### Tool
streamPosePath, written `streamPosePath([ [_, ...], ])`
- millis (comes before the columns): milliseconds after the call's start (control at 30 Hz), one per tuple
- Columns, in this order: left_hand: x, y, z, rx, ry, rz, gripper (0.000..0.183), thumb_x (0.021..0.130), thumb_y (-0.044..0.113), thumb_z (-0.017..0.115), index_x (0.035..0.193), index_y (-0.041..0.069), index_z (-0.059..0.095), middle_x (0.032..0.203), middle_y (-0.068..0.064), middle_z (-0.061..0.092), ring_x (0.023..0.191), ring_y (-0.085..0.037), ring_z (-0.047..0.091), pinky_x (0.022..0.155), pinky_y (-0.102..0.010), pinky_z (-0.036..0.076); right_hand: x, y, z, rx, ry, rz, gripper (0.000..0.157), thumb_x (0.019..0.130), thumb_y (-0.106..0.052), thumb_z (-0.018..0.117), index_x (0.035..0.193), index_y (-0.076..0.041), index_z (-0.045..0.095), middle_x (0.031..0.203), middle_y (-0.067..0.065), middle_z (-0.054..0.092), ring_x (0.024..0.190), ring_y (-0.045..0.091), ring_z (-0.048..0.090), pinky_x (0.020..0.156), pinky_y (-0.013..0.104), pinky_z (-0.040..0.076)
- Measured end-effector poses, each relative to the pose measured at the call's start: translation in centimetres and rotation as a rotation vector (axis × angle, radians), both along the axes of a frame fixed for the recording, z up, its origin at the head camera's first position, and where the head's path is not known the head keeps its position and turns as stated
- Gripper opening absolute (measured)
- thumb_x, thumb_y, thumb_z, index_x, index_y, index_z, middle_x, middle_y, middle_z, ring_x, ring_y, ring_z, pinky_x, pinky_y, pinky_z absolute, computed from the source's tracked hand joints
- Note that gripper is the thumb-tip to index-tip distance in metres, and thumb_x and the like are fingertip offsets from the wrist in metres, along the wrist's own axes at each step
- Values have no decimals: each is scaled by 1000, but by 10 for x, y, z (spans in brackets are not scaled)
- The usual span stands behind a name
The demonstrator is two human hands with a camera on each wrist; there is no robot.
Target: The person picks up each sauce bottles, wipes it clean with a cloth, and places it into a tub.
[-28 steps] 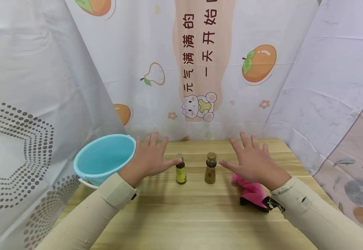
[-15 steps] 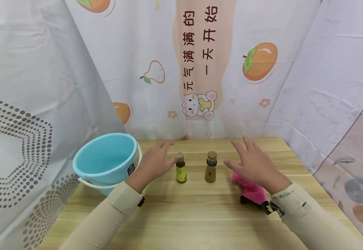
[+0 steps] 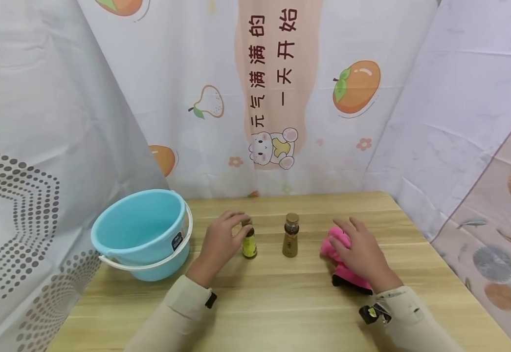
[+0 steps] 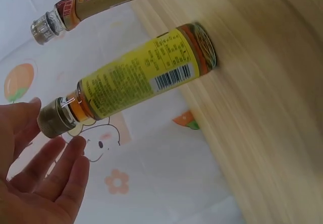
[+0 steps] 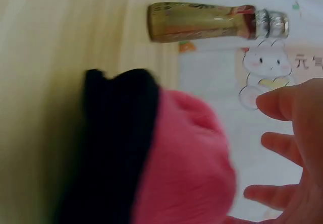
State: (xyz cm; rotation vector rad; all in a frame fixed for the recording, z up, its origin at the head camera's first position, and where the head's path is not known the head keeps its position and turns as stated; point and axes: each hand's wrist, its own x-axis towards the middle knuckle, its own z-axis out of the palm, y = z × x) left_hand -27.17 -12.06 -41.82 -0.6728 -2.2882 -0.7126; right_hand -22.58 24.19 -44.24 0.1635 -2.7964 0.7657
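Observation:
A small bottle with a yellow label [image 4: 146,72] stands upright on the wooden table. My left hand [image 3: 220,244] is at its cap [image 4: 55,118], thumb on one side and loosely bent fingers on the other; whether they touch it is unclear. To its right stands a second bottle [image 3: 290,237], brownish-gold with a gold cap. Above a soft pink fabric thing with a black edge [image 5: 186,158], my right hand [image 3: 363,252] hovers with spread, relaxed fingers. Its kind cannot be told, and the hand partly covers it in the head view.
A light blue bucket [image 3: 180,232] with a white handle stands at the table's left side. Printed curtains [image 3: 202,146] hang behind and along both sides. The wooden tabletop [image 3: 273,308] reaches toward me between my forearms.
My left hand has come right and its fingers have bent in around the cap of the yellow-labelled bottle. The right hand has lowered toward the pink fabric thing. The head view has shifted slightly.

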Motion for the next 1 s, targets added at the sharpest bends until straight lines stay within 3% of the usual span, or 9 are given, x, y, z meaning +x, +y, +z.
streamPosePath([
  [233, 0, 1, -7, 84, -34, -58, 16, 92, 15, 80, 107, 9, 81, 115, -5, 77, 106, -21, 74, 90, -37, 62, 3, 8, -25, -6, 3, 3, 63, 102, -42, 65, 158, -21, 45, 163, 33, 27, 136, 64, 40, 103, 80, 38],
  [467, 5, 5, -11, 143, -14, -62, 12, 91, 13, 81, 102, 8, 82, 109, -5, 78, 101, -21, 75, 82, -37, 64, 1, 6, -44, 16, -2, -7, 61, 102, -49, 62, 156, -25, 49, 161, 34, 29, 127, 64, 52, 95, 77, 46],
  [800, 15, 15, -15, 178, -5, -91, 7, 92, 13, 79, 98, 10, 82, 106, -1, 77, 97, -18, 75, 77, -31, 64, 3, -2, -51, -45, 9, -41, 56, 102, -41, 65, 149, -14, 57, 149, 37, 45, 131, 60, 48, 103, 75, 41],
  [1000, 22, 21, -16, 198, 17, -121, 8, 93, 13, 78, 100, 10, 82, 106, 0, 77, 98, -16, 75, 81, -31, 64, 2, -8, -54, -73, 44, -44, 45, 97, -31, 74, 138, -15, 68, 138, 32, 59, 126, 54, 57, 101, 69, 47],
])
